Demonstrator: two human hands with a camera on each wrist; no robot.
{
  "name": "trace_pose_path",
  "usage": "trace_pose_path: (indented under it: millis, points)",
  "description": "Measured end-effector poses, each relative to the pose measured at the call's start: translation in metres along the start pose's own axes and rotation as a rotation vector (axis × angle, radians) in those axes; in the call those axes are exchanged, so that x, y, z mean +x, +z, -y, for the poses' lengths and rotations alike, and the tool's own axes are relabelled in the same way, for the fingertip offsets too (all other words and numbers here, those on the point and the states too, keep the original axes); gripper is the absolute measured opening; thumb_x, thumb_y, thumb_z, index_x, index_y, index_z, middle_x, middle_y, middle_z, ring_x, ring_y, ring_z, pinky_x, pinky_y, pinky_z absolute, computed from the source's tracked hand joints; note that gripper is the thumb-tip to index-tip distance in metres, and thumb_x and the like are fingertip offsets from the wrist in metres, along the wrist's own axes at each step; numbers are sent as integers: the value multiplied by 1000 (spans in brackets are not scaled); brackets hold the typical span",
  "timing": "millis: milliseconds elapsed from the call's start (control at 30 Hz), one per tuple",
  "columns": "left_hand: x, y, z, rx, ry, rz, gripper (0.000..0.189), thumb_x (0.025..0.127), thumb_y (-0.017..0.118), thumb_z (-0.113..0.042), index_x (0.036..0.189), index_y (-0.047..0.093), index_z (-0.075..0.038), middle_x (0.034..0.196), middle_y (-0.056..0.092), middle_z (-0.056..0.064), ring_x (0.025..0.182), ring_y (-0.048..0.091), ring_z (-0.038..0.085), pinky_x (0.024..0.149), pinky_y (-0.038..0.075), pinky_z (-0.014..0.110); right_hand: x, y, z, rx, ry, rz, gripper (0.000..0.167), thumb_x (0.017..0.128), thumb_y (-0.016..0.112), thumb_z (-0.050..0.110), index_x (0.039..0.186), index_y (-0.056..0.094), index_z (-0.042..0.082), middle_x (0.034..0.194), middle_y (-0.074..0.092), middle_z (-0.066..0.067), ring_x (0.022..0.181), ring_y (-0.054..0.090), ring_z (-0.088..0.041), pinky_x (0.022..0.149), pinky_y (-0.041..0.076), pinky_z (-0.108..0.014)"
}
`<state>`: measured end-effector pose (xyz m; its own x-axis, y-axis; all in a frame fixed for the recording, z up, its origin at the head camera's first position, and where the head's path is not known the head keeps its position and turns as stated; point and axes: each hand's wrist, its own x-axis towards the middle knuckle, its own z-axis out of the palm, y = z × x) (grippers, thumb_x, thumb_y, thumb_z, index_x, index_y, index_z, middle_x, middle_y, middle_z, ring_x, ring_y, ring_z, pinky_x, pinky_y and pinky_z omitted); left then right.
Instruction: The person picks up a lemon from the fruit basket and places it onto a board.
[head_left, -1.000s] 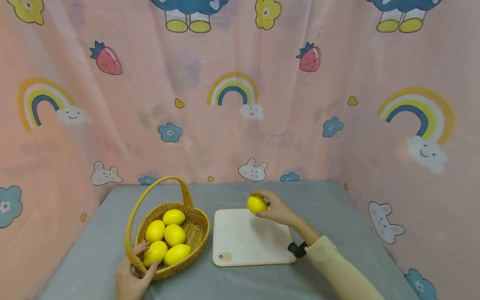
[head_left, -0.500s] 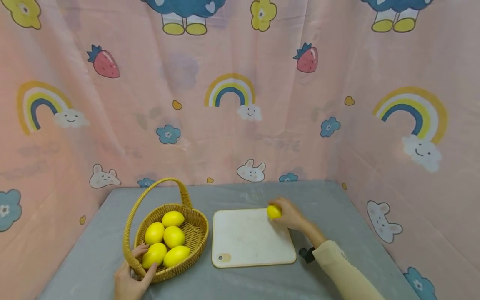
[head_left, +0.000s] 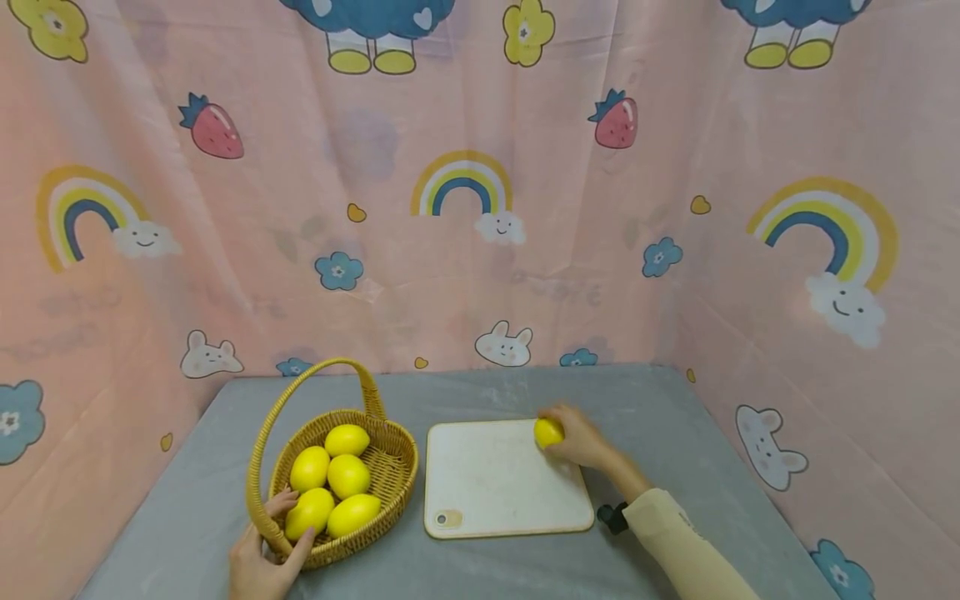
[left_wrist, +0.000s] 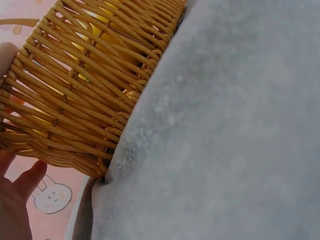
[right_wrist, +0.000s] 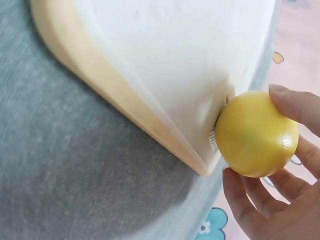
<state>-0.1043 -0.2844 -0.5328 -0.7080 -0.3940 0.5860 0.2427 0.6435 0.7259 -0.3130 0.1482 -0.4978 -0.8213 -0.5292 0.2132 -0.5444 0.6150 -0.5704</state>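
Observation:
At the far right corner of the white cutting board [head_left: 502,483], my right hand [head_left: 583,438] holds a yellow lemon [head_left: 548,432] between thumb and fingers. In the right wrist view the lemon [right_wrist: 257,135] is very near or touching the board's surface [right_wrist: 165,55]; which of these I cannot tell. My left hand [head_left: 258,568] grips the near left rim of a wicker basket [head_left: 392,468], by the foot of its handle. Several lemons [head_left: 348,476] lie inside. The left wrist view shows the basket's woven side [left_wrist: 90,100], with part of the hand [left_wrist: 15,205] below it.
A grey cloth [head_left: 480,571] covers the table. Pink patterned curtain [head_left: 570,275] encloses it at the back and sides. The basket's tall arched handle [head_left: 264,442] rises over its left side. A black device [head_left: 612,517] sits at my right wrist.
My right hand has carried the lemon rightward and down from above the board's far edge to its far right corner. The left hand keeps its grip on the basket.

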Motion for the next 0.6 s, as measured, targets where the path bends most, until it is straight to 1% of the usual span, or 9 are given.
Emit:
trace_pose_path:
  millis: [133, 367, 600]
  points:
    - [0, 0, 0, -3, 4, -2, 43, 67, 85, 10, 106, 68, 4, 110, 69, 15, 110, 51, -11, 92, 38, 1, -1, 1, -1, 11, 0, 4, 52, 77, 78, -2, 125, 61, -10, 120, 60, -22, 100, 57, -34, 81, 52, -46]
    - [0, 0, 0, 5, 3, -7, 44, 66, 85, 10, 106, 68, 4, 109, 70, 15, 110, 51, -11, 93, 37, 1, 0, 1, 0, 44, 27, 20, 54, 79, 77, -1, 128, 57, -12, 123, 58, -26, 101, 57, -36, 83, 52, -48]
    - [-1, 2, 1, 5, 2, -7, 45, 66, 86, 10, 107, 68, 4, 109, 70, 15, 110, 51, -10, 94, 37, 2, 2, -1, 1, 81, 32, 40, 54, 82, 75, -1, 130, 55, -14, 128, 55, -29, 107, 56, -39, 86, 52, -49]
